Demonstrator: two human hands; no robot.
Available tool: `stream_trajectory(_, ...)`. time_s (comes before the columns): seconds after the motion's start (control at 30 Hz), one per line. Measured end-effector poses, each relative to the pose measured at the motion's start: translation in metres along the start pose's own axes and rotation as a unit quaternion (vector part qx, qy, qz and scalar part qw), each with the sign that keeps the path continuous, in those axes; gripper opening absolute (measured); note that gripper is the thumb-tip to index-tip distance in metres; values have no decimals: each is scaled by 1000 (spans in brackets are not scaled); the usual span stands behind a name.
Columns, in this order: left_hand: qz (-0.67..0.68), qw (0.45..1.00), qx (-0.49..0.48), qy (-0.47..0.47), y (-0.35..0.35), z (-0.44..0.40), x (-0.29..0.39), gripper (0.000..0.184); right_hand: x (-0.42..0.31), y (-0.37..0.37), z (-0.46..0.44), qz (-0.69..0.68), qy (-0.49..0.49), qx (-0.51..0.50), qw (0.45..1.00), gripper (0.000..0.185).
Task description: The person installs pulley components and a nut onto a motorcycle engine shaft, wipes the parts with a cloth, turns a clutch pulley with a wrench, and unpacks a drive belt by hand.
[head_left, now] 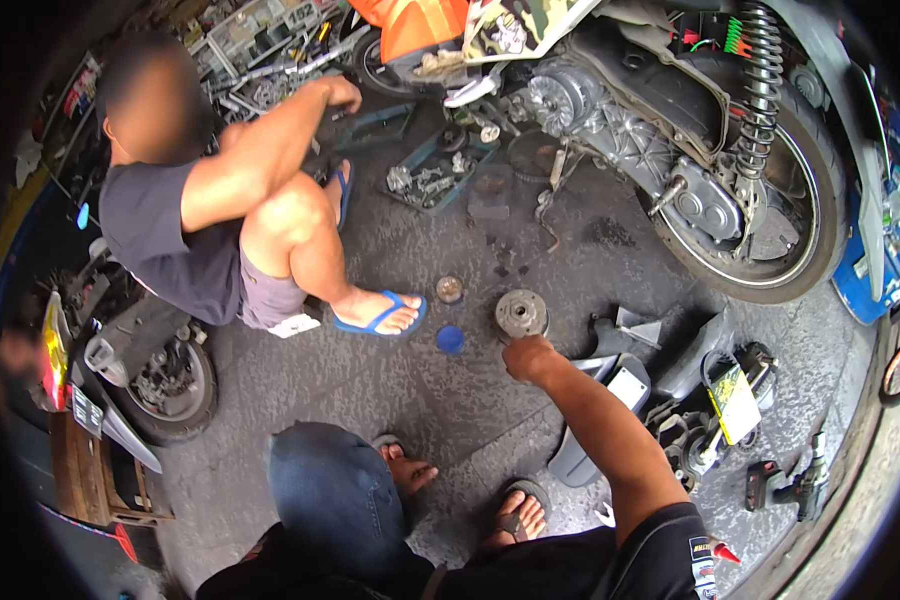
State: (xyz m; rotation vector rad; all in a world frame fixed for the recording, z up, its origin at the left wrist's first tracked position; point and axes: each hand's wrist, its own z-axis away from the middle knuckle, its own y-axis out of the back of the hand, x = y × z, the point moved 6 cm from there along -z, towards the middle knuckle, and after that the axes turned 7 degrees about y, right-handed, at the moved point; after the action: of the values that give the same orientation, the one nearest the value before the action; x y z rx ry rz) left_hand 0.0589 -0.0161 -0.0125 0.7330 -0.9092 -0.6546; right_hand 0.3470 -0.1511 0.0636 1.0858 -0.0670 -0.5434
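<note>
Person's R hand (528, 358) curled, fingers mostly closed w/ hold on near edge of round metal part (522, 312), R of blue disc (450, 340). L hand outta view, can't tell.

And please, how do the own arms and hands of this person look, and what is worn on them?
The right hand is ungloved, and the forearm shows no watch or band. A short black sleeve has white markings near its edge. The left hand is out of view.

Left fingers outside view; right fingers (517, 357) partly hidden against round grey metal drum (522, 316). Orange plastic panel (422, 30) cut by top edge.
</note>
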Motion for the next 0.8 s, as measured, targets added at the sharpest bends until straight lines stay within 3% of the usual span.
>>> stream_trajectory(0.07, -7, 999, 27, -37, -5, -6, -4, 33, 4, -2, -2, -4, 0, -39, 999, 24)
stream_trajectory(0.17, -21, 998, 40, -54, 9, 1, 13, 36, 1, -17, 0, 23, 12, 17, 1000, 29)
stream_trajectory(0.23, 14, 989, 8, -148, 4, 8, 26, 36, 4, -23, 3, 18, 4, 2, 1000, 30)
stream_trajectory(0.37, 19, 988, -33, -150, -7, 3, 17, 36, 2, -18, 16, -2, -23, -35, 999, 25)
stream_trajectory(0.57, -63, 989, -13, -137, -8, 0, 12, 35, 17, -30, 16, -4, -37, -26, 999, 24)
stream_trajectory(0.63, -110, 985, 40, -129, -6, 2, 10, 35, 21, -35, 17, -6, -54, -39, 998, 25)
stream_trajectory(0.8, -51, 990, -31, -129, -9, -3, 6, 35, 26, -42, 23, 2, -61, -82, 995, 25)
